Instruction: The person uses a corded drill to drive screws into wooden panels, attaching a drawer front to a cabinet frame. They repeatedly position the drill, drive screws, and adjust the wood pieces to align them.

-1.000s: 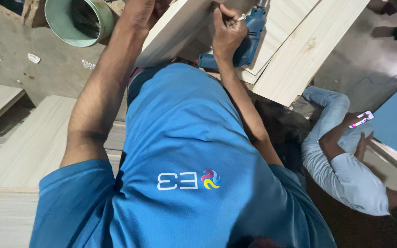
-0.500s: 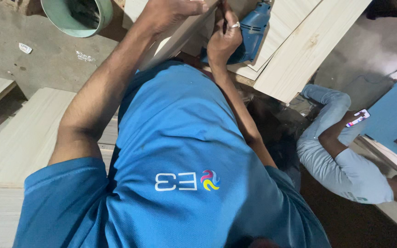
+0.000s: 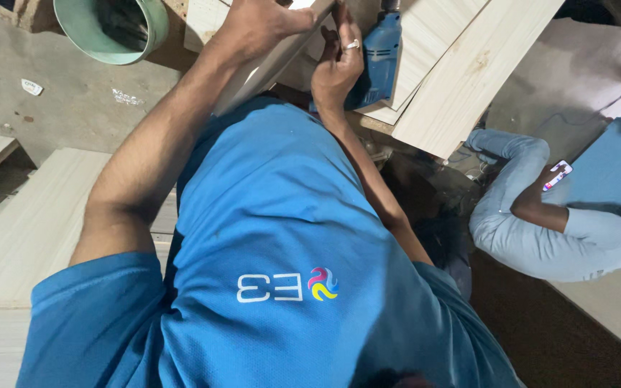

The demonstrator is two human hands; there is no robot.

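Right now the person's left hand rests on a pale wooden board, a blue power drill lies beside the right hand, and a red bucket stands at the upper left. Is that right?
Not quite: the bucket is pale green, not red, as the head view shows. The rest holds: the left hand rests on the pale wooden board, and the blue power drill lies beside the right hand.

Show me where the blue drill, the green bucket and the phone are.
blue drill (image 3: pixel 381 61): head view, on its body.
green bucket (image 3: pixel 73 29): head view, on its left outer wall.
phone (image 3: pixel 557 176): head view, on its screen.
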